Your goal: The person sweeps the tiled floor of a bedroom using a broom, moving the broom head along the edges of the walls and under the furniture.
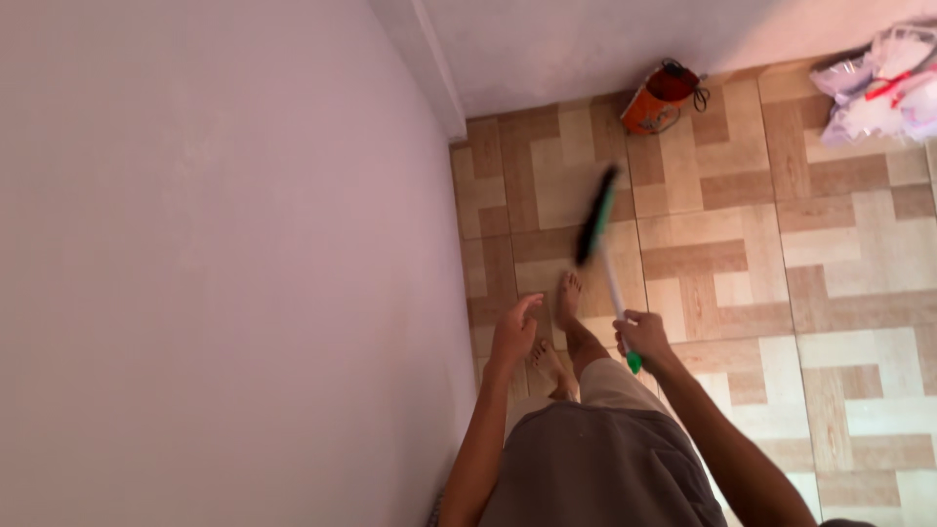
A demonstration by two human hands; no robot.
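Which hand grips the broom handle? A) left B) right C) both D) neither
B: the right hand is closed around the white handle of the broom near its green end, while the left hand hangs open and empty beside the wall.

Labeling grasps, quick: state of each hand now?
Left hand: open, empty.
Right hand: closed on white-handled broom with green-black head.

Orange bag (660, 99) by wall (195, 244), white plastic bags (883, 93) (far corner)
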